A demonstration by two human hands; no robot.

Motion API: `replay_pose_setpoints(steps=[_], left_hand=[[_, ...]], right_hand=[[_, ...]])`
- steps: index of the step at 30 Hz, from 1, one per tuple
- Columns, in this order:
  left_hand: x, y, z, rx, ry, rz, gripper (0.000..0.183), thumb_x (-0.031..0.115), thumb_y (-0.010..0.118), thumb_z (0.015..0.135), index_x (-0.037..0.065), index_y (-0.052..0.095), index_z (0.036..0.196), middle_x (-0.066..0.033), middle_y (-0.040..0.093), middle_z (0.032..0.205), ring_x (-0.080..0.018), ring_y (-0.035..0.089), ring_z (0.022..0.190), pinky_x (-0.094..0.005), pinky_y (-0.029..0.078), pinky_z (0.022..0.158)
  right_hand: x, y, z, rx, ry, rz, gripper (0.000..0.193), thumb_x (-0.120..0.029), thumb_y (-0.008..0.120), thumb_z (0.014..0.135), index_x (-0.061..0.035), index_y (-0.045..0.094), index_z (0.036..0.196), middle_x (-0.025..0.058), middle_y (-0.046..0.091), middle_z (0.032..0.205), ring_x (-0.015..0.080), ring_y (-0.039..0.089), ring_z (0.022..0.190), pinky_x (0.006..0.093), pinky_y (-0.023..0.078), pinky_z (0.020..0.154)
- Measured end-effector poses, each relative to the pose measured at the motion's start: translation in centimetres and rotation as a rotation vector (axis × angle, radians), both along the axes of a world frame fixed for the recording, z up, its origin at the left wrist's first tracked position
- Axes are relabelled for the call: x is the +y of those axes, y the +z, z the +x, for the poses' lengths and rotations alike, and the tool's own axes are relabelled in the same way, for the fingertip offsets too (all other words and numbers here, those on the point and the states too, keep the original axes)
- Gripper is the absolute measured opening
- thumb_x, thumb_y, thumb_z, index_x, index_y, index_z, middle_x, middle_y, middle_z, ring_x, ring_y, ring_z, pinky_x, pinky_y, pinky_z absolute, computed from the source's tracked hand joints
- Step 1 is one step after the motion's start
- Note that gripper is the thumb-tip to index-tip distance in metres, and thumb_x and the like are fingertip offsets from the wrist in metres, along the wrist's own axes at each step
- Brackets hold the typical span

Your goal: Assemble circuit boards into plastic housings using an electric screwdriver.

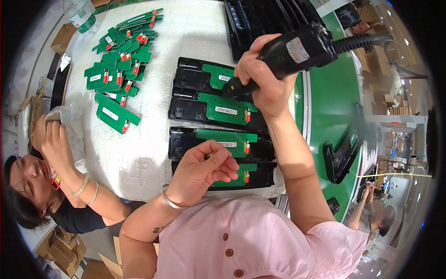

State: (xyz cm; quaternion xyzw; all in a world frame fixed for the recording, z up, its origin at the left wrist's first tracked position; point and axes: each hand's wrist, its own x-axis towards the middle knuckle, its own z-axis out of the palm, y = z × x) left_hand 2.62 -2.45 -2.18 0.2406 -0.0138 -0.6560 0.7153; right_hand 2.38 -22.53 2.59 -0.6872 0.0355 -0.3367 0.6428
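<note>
- Spreading across most of the view: white work table point(186, 37), with a green conveyor belt point(332, 100) running along its right side.
- Lying in a column at the table's middle: four black housings point(183, 109), each carrying a green circuit board point(227, 110) (the nearest one partly hidden under the left hand).
- Sitting fanned out at the table's far left: a heap of loose green boards point(118, 69) with small red parts, well apart from the housings.
- Gripping tight around a black electric screwdriver point(288, 53): right hand point(260, 76), tool tilted, tip pressing down at the second housing's board, coiled cable trailing off to the right.
- Hovering just above the two nearest housings: left hand point(204, 169), fingers curling loosely inward, thumb and forefinger pinching close (whether anything small is sitting between them, cannot tell).
- Leaning in at the left edge: another person, raised hand point(55, 139) clutching a clear plastic bag point(69, 118).
- Standing at the far corner: a clear water bottle point(80, 16).
</note>
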Motion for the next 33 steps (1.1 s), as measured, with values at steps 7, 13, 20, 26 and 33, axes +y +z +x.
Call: replay_pose_setpoints(steps=[7,13,20,26,33], left_hand=[[-0.1,-0.7,-0.2,0.036,0.144,0.128,0.016,0.013,0.057,0.087,0.001,0.061,0.097,-0.0055,0.062,0.087,-0.0114,0.060,0.077,-0.0197,0.050,0.068],[-0.6,-0.4,-0.1,0.100,0.203,0.217,0.015,0.011,0.056,0.087,0.002,0.058,0.098,-0.0063,0.062,0.090,-0.0107,0.061,0.078,-0.0190,0.052,0.069],[-1.0,-0.9,0.4,0.302,0.271,0.070,0.014,0.017,0.053,0.089,0.004,0.056,0.094,-0.0060,0.062,0.089,-0.0102,0.061,0.075,-0.0172,0.053,0.064],[-1.7,-0.6,0.1,0.348,0.270,0.005,0.015,0.019,0.052,0.090,0.004,0.056,0.092,-0.0051,0.061,0.082,-0.0103,0.060,0.070,-0.0178,0.053,0.061],[-1.5,-0.2,-0.1,0.309,0.335,-0.021,0.039,0.034,0.045,0.092,-0.001,0.052,0.106,-0.0103,0.058,0.096,-0.0182,0.058,0.088,-0.0274,0.050,0.080]], right_hand=[[-0.2,0.2,0.9,0.043,0.056,0.000,0.015,0.004,0.051,0.069,-0.0007,0.046,0.082,0.0066,0.048,0.057,0.0135,0.046,0.047,0.0299,0.043,0.051],[0.0,0.5,0.3,0.028,0.063,-0.018,0.019,0.003,0.052,0.070,-0.0018,0.045,0.087,0.0054,0.047,0.059,0.0137,0.046,0.047,0.0296,0.042,0.051],[3.5,6.6,-4.5,-0.360,0.397,0.062,0.028,-0.007,0.058,0.073,-0.0109,0.043,0.096,-0.0059,0.045,0.050,0.0066,0.044,0.039,0.0195,0.037,0.040],[4.4,7.1,-5.9,-0.315,0.348,0.025,0.030,-0.004,0.061,0.071,-0.0105,0.042,0.093,-0.0042,0.048,0.051,0.0082,0.048,0.041,0.0211,0.040,0.040],[4.4,5.0,-4.0,-0.289,0.428,0.019,0.030,-0.003,0.061,0.073,-0.0094,0.041,0.095,-0.0034,0.047,0.050,0.0116,0.044,0.038,0.0260,0.039,0.041]])
